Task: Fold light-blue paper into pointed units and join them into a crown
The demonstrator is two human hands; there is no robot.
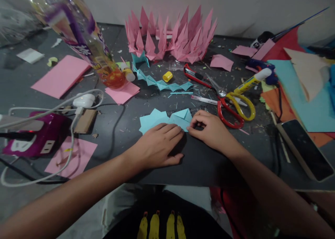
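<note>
Left hand pressing flat, fingers extended, on folded blue paper; right hand fingers pinching its edge, scissors nearby on tabletop

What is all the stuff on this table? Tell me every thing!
Folded paper piece: 1, light blue, under both hands.
Paper chain: 1, blue, table middle.
Spiky paper crown: 1, pink, at the back.
Scissors: 1, red and yellow, right of the hands.
Cutter knife: 1, red, behind the scissors.
Cap: 1, yellow, beside the chain.
Bottle: 1, clear, upper left.
Phone: 1, black, right edge.
Left hand: flat on the paper.
Right hand: pinching the paper's edge.
</note>
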